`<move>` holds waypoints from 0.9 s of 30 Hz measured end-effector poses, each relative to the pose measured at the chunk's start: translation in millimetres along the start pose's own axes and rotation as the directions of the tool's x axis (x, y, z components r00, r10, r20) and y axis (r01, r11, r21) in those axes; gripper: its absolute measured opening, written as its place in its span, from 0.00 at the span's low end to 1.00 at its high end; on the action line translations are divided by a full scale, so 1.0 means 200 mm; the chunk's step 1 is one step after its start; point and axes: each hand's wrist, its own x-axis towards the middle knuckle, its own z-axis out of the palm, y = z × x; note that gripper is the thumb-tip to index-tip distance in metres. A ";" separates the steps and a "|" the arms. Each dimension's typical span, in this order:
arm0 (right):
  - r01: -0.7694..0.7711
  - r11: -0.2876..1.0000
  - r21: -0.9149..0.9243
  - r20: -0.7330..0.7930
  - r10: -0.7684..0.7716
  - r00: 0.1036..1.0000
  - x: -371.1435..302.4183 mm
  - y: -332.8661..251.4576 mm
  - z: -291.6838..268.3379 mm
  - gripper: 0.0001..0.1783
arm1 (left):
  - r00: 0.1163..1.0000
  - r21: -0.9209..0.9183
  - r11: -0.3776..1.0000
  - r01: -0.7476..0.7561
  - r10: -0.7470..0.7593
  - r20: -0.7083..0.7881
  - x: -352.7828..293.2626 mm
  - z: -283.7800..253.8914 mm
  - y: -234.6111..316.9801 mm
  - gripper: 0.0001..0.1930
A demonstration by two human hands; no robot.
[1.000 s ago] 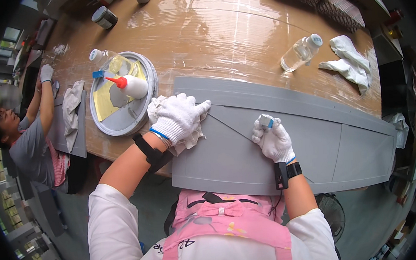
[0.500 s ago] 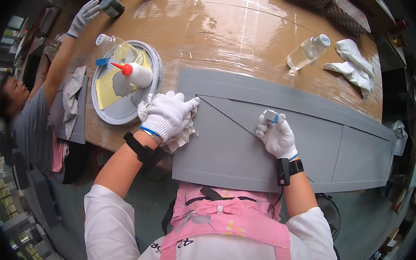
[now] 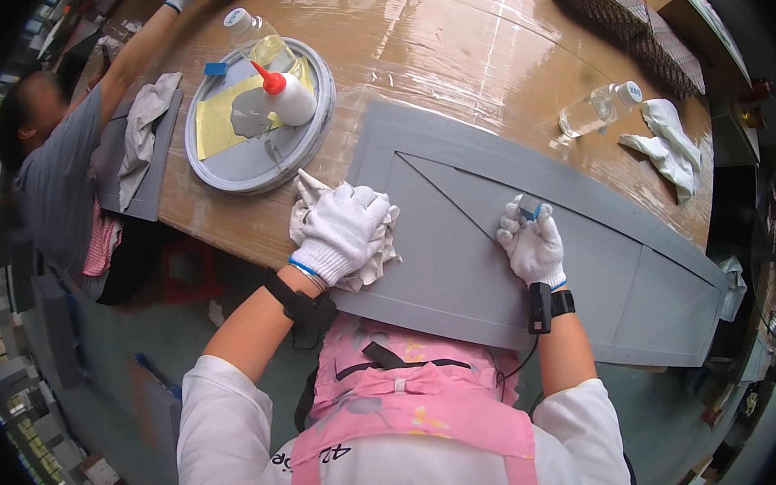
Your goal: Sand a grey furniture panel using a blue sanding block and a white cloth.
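A long grey panel (image 3: 446, 279) with thin grooves lies across the near side of the table. My left hand (image 3: 343, 232), in a white knit glove, closes over a crumpled whitish cloth (image 3: 382, 259) at the panel's left edge. Over the panel's middle, my gloved right hand (image 3: 534, 251) pinches a small blue and grey block (image 3: 532, 213) between thumb and fingers. A diagonal groove runs from the panel's upper left toward that hand.
Beyond my left hand, a round grey lid (image 3: 247, 182) bears a yellow sheet (image 3: 213, 129), a white red-tipped squeeze bottle (image 3: 293, 102) and a clear bottle (image 3: 255, 36). Another clear bottle (image 3: 592, 112) and a white cloth (image 3: 668, 152) lie right. A co-worker (image 3: 63, 168) reaches in from the left.
The view has shifted, so the table sits differently. My left fingers, stretched out before, now curl over the cloth. The block has turned in my right hand. The co-worker's hand is now mostly out of view.
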 end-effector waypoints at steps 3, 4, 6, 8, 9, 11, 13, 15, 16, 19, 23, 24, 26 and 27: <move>0.032 0.999 0.037 0.008 -0.032 0.999 -0.01 0.01 -0.01 0.10 | 0.998 -0.057 0.997 -0.048 0.051 0.041 -0.18 0.05 0.05 0.15; 0.031 0.999 0.032 0.007 -0.031 0.999 -0.01 0.01 -0.02 0.10 | 0.995 -0.106 0.994 -0.027 0.037 0.089 -0.25 0.04 0.05 0.14; 0.039 0.999 0.023 -0.001 -0.039 0.999 -0.02 0.00 -0.02 0.12 | 0.983 -0.260 0.965 0.016 0.032 0.180 -0.36 -0.05 0.05 0.12; 0.032 0.999 -0.014 -0.051 -0.033 0.998 -0.01 0.00 0.02 0.16 | 0.953 -0.389 0.894 0.222 -0.115 0.280 -0.47 -0.09 0.00 0.14; 0.033 0.999 -0.038 -0.068 -0.035 0.997 -0.01 0.00 0.05 0.17 | 0.944 -0.523 0.794 0.308 -0.188 0.270 -0.53 -0.10 -0.04 0.13; -0.003 0.993 -0.118 -0.105 -0.010 0.994 0.01 -0.01 0.14 0.21 | 0.915 -0.719 0.569 0.399 -0.303 0.268 -0.61 -0.09 -0.09 0.14; 0.024 0.989 -0.143 -0.061 -0.033 0.998 0.02 -0.01 0.21 0.21 | 0.881 -0.842 0.348 0.412 -0.387 0.271 -0.65 -0.09 -0.11 0.15; 0.036 0.980 -0.194 -0.004 -0.038 0.999 0.06 -0.01 0.30 0.20 | 0.840 -0.864 0.266 0.427 -0.470 0.270 -0.67 -0.06 -0.05 0.15; 0.060 0.966 -0.251 0.014 -0.059 0.998 0.07 -0.01 0.34 0.20 | 0.816 -0.874 0.224 0.431 -0.510 0.271 -0.68 -0.04 -0.03 0.15; 0.122 0.838 -0.531 -0.009 -0.149 0.989 0.13 0.00 0.45 0.18 | 0.813 -0.730 0.480 0.486 -0.554 0.177 -0.70 0.02 0.03 0.16; 0.195 0.091 -0.977 0.142 -0.407 0.902 0.20 0.07 0.54 0.17 | 0.816 -0.587 0.614 0.528 -0.559 0.150 -0.68 0.02 0.12 0.19; 0.227 -0.163 -0.960 0.275 -0.411 0.869 0.22 0.10 0.55 0.17 | 0.818 -0.566 0.630 0.532 -0.554 0.153 -0.68 0.04 0.13 0.20; 0.353 -0.461 -0.814 0.520 -0.307 0.797 0.25 0.12 0.55 0.21 | 0.811 -0.573 0.625 0.530 -0.571 0.128 -0.68 0.06 0.15 0.20; 0.383 -0.470 -0.795 0.547 -0.282 0.788 0.29 0.12 0.50 0.23 | 0.807 -0.573 0.622 0.533 -0.578 0.124 -0.68 0.07 0.16 0.20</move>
